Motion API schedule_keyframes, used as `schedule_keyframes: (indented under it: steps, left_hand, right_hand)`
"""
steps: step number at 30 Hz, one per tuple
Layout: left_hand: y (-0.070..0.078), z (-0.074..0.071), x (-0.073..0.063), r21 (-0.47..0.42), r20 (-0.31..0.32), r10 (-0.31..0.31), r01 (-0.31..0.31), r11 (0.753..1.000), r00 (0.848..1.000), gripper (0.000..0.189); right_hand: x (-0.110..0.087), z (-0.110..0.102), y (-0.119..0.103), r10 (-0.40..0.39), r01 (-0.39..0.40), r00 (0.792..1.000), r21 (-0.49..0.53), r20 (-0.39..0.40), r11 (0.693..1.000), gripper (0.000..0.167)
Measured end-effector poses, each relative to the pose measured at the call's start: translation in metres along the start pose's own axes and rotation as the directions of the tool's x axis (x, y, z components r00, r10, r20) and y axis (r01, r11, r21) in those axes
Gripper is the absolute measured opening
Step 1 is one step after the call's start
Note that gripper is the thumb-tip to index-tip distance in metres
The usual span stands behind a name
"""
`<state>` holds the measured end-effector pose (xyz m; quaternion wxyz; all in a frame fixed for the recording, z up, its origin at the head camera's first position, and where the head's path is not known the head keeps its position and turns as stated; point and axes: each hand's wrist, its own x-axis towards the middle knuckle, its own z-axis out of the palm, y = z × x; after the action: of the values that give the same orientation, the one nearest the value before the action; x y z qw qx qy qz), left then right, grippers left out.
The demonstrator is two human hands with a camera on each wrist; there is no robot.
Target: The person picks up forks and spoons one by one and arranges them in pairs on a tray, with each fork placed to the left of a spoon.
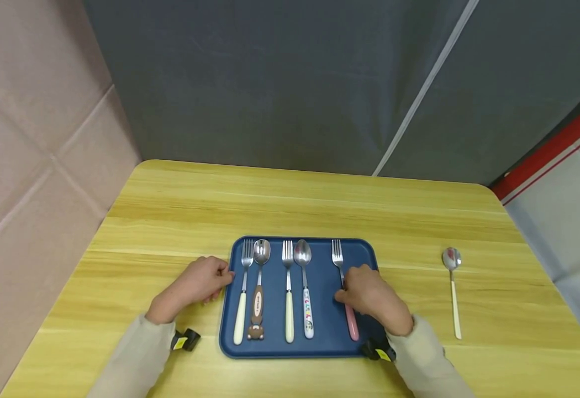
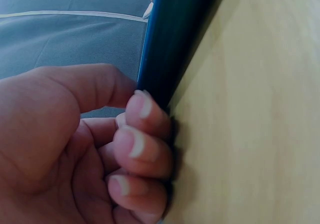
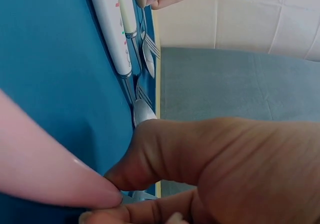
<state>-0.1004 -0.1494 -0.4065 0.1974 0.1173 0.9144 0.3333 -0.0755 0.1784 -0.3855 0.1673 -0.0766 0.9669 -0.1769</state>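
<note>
A blue tray (image 1: 322, 326) lies on the table. Its left rim is pinched between the thumb and curled fingers of my left hand (image 1: 204, 281), which show close in the left wrist view (image 2: 145, 151). Over the tray's right part, my right hand (image 1: 372, 293) grips a pink-handled fork (image 1: 352, 323) near the top of its handle; the tines point away from me. In the right wrist view the pink handle (image 3: 45, 164) runs to my thumb and fingertip. Left of it lie a spoon with a patterned white handle (image 1: 307, 312) and a cream-handled fork (image 1: 289, 315).
At the tray's left are another cream-handled fork (image 1: 240, 318) and a spoon with a brown bear handle (image 1: 257, 309). A white-handled spoon (image 1: 455, 304) lies on the wooden table (image 1: 290, 207) right of the tray. A grey curtain (image 1: 270, 83) hangs behind.
</note>
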Motion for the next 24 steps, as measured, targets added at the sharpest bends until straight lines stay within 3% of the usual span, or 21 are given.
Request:
schedule_keyframes:
  steps: [10, 18, 24]
  left_hand:
    - [-0.0005, -0.0001, 0.0001, 0.005, 0.002, 0.004, -0.004, 1.0, 1.0, 0.033]
    - [-0.0007, -0.0002, 0.0004, 0.006, 0.005, 0.006, -0.006, 1.0, 1.0, 0.033]
    - [-0.001, 0.0005, 0.0001, 0.01, 0.001, 0.008, -0.008, 1.0, 1.0, 0.033]
  right_hand:
    - [-0.0003, 0.001, -0.0016, 0.031, -0.031, 0.999, -0.009, 0.005, 0.999, 0.037]
    - [-0.0007, -0.0007, -0.0032, 0.096, -0.097, 0.994, 0.011, 0.058, 0.995, 0.035]
    - [-0.002, -0.0011, -0.0035, 0.082, -0.082, 0.995, 0.003, 0.057, 0.997, 0.035]
